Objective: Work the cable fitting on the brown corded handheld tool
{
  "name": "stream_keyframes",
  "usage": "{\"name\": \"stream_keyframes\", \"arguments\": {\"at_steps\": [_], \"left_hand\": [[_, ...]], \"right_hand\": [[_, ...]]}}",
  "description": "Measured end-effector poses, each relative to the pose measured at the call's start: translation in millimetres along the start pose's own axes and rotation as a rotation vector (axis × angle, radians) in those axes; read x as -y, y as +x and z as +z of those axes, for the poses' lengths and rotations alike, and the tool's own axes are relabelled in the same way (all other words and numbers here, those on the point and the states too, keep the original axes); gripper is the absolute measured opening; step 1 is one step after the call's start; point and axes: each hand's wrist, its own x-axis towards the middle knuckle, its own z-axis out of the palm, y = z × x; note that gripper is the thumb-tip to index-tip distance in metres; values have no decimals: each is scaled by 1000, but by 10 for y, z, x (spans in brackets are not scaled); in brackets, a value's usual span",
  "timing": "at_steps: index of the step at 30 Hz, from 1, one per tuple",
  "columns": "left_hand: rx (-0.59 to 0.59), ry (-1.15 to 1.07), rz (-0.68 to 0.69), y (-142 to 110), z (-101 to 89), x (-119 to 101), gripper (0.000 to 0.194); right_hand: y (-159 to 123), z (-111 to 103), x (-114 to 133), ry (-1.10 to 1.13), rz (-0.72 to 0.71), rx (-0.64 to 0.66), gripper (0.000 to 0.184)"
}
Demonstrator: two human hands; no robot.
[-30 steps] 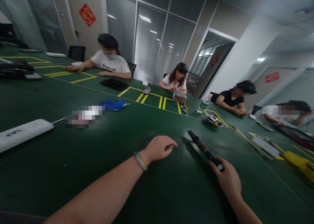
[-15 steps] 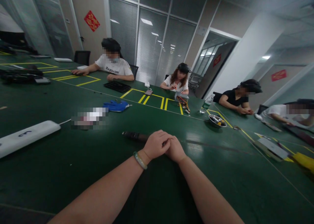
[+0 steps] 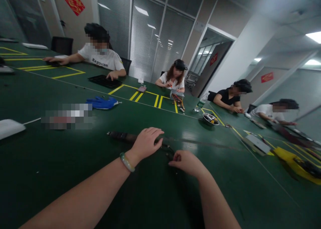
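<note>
A long dark tool (image 3: 120, 135) lies flat on the green table (image 3: 75, 155), its tip pointing left. My left hand (image 3: 146, 143), with a pale bead bracelet at the wrist, rests palm down over the tool's middle, fingers curled loosely on it. My right hand (image 3: 187, 162) sits just to the right, fingers pinched near the tool's dark cable end (image 3: 168, 150); what it pinches is too small to make out.
A blue glove (image 3: 102, 103) and a white flat device (image 3: 10, 128) lie to the left. A metal bowl (image 3: 210, 119), a water bottle (image 3: 200, 103) and a wired unit (image 3: 177, 98) stand further back. Several people sit along the far edge. Yellow tape marks the table.
My hands were clasped together over the tool; now they have parted, the right drawn back to the right. A second ago the right hand held the tool at the right.
</note>
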Motion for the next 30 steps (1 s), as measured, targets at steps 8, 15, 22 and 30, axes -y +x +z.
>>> {"name": "stream_keyframes", "arguments": {"at_steps": [8, 15, 22, 30], "left_hand": [[229, 119, 62, -73, 147, -19, 36], [277, 144, 37, -36, 170, -19, 25], [268, 150, 42, -38, 195, 8, 24], [266, 142, 48, -28, 167, -3, 15]], "right_hand": [[132, 241, 52, 384, -114, 29, 17], [332, 511, 98, 893, -83, -188, 17], [314, 434, 11, 570, 31, -265, 13], [256, 328, 42, 202, 35, -434, 11]]}}
